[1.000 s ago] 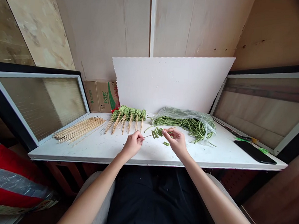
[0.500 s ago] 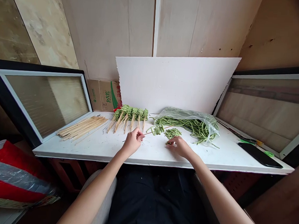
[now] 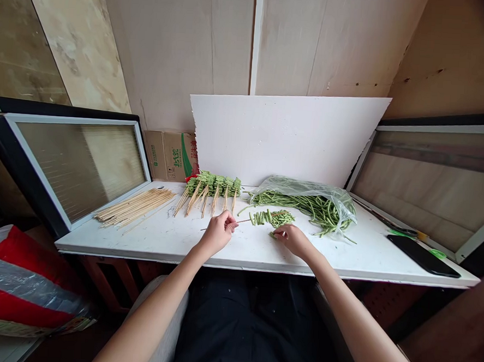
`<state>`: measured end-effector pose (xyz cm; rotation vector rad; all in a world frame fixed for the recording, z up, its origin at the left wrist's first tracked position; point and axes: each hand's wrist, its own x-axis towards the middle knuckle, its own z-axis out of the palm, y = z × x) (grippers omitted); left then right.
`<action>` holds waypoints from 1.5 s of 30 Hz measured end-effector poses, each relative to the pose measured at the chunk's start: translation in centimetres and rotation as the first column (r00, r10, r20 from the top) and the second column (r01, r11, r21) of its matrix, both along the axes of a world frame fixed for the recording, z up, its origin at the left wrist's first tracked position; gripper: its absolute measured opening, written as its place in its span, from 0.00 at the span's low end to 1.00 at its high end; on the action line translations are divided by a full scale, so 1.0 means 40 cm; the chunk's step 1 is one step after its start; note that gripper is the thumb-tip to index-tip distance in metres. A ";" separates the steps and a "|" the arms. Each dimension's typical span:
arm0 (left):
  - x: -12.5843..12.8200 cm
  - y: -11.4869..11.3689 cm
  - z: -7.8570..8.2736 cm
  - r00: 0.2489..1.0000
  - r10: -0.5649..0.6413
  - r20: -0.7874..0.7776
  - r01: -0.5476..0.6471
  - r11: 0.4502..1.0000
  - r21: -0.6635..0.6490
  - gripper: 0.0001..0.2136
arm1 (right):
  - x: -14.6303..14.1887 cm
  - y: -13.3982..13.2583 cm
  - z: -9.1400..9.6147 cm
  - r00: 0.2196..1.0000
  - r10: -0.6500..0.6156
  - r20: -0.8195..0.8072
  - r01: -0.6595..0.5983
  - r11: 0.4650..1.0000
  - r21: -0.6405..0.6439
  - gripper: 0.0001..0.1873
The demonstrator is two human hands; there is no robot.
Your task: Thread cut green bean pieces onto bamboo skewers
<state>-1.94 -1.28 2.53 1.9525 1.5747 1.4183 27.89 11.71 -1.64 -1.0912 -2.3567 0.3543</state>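
Note:
Pinched in my left hand [image 3: 220, 230] is a thin skewer [image 3: 243, 220] that points right, with several short green bean pieces [image 3: 260, 218] threaded across it. Its far end reaches over a small pile of cut bean pieces [image 3: 283, 217]. In front of that pile, my right hand [image 3: 291, 238] has its fingertips closed on a short green bean piece [image 3: 272, 235], partly hidden by the fingers. Behind my left hand lie finished bean skewers [image 3: 212, 186], stacked with their bare stick ends toward me.
Bare bamboo skewers [image 3: 136, 207] lie at the table's left. A clear plastic bag [image 3: 307, 188] holds long green beans [image 3: 322, 210] at the back right. A black phone [image 3: 423, 255] and scissors [image 3: 401, 230] are at the right. A white board [image 3: 289, 140] stands behind.
My left hand has shifted slightly right, carrying the threaded skewer so its beans now sit against the cut pile. My right hand stays by the pile with its bean piece.

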 end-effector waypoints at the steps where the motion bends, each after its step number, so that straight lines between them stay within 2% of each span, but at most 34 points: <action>1: 0.001 0.000 -0.001 1.000 -0.006 -0.002 0.006 1.000 0.004 0.04 | -0.002 -0.001 0.000 1.000 0.013 0.001 -0.013 1.000 -0.024 0.13; 4: 0.002 0.000 -0.003 1.000 -0.012 0.001 0.012 1.000 0.011 0.04 | -0.011 -0.011 0.006 0.999 0.044 0.016 -0.043 0.997 -0.063 0.14; 6: 0.001 0.001 -0.002 1.000 -0.009 0.006 0.009 1.000 0.016 0.04 | -0.016 -0.023 0.019 0.999 0.044 -0.008 -0.045 0.999 -0.026 0.16; 8: 0.000 0.002 0.000 1.000 -0.002 0.009 0.002 1.000 0.027 0.04 | -0.021 -0.038 0.041 0.995 0.062 -0.078 -0.062 0.998 0.000 0.20; 10: -0.001 0.002 0.003 1.000 0.006 0.014 -0.006 0.999 0.041 0.04 | -0.026 -0.054 0.067 0.976 0.111 -0.189 -0.123 0.991 -0.054 0.24; 13: 0.001 0.001 0.005 1.000 0.011 0.022 -0.012 0.999 0.043 0.04 | -0.041 -0.076 0.103 0.896 0.137 -0.423 -0.240 0.950 -0.199 0.30; 16: 0.006 -0.003 0.005 1.000 0.005 0.023 -0.005 1.000 0.023 0.04 | -0.060 -0.099 0.126 0.782 0.062 -0.620 -0.294 0.914 -0.279 0.33; 18: 0.009 -0.007 0.007 1.000 -0.006 0.007 0.006 1.000 0.014 0.05 | -0.073 -0.115 0.137 0.734 0.010 -0.679 -0.303 0.900 -0.313 0.32; 25: 0.006 -0.020 0.027 0.999 -0.027 -0.041 0.027 1.000 0.007 0.05 | -0.098 -0.153 0.154 0.671 -0.067 -0.739 -0.307 0.881 -0.359 0.28; 33: 0.010 -0.021 0.024 0.998 -0.061 -0.032 0.061 0.998 0.011 0.05 | -0.103 -0.138 0.143 0.586 -0.083 -0.806 -0.277 0.914 -0.296 0.23; 45: 0.009 -0.021 0.021 0.997 -0.049 -0.059 0.049 0.999 0.003 0.05 | -0.103 -0.145 0.147 0.602 -0.078 -0.795 -0.314 0.892 -0.324 0.22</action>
